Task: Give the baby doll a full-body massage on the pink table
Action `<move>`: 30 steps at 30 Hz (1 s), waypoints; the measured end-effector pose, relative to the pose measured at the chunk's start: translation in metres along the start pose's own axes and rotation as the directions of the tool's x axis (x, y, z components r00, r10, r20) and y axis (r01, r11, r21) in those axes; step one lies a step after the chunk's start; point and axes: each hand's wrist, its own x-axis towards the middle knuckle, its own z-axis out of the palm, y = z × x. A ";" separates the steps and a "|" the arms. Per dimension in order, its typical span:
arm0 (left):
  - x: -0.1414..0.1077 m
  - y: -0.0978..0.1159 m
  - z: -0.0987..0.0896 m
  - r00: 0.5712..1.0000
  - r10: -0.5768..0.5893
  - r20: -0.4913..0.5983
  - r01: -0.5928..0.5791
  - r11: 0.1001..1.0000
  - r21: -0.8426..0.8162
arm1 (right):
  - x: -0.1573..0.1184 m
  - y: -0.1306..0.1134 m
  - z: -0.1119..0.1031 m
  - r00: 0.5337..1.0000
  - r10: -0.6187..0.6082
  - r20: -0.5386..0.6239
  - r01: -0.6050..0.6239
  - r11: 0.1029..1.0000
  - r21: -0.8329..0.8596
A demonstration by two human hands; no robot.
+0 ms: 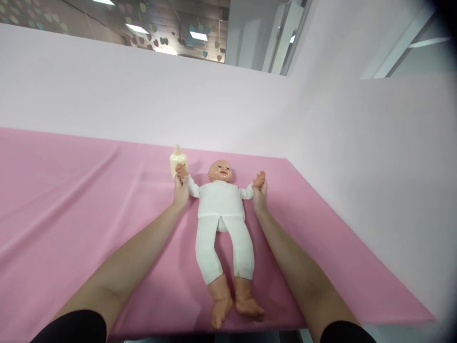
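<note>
A baby doll [221, 200] with a white cloth body lies on its back, head towards the wall and bare feet near the table's front edge. My left hand [181, 191] is closed around the doll's arm on the left, just below its small plastic hand. On the other side my right hand [260, 196] grips the doll's other arm near the wrist. Both doll arms are spread outwards and raised beside its head. Behind my left hand stands a pale yellow bottle [177, 159] with a pump-like or narrow top, its lower part partly hidden by the doll's hand.
Pink sheeting [89, 200] with a few creases covers the table. A white wall [143, 100] rises along the back, and another white wall [374, 166] borders the right side. Above the back wall, a window [171, 28] shows ceiling lights and heart-shaped decorations.
</note>
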 end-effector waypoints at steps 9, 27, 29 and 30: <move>-0.021 0.015 0.010 0.702 0.287 0.652 -0.624 0.689 0.369 | -0.017 -0.016 0.012 0.766 -0.178 0.617 0.501 0.767 -0.401; -0.021 0.002 0.010 0.823 0.300 0.483 -0.522 0.735 0.433 | -0.014 0.008 0.008 0.869 -0.186 0.459 0.418 0.773 -0.477; -0.021 0.000 0.010 0.843 0.307 0.442 -0.499 0.753 0.428 | -0.012 0.006 0.007 0.882 -0.221 0.417 0.419 0.773 -0.476; -0.020 -0.001 0.011 0.849 0.317 0.422 -0.494 0.759 0.424 | -0.011 0.004 0.006 0.886 -0.250 0.389 0.425 0.772 -0.473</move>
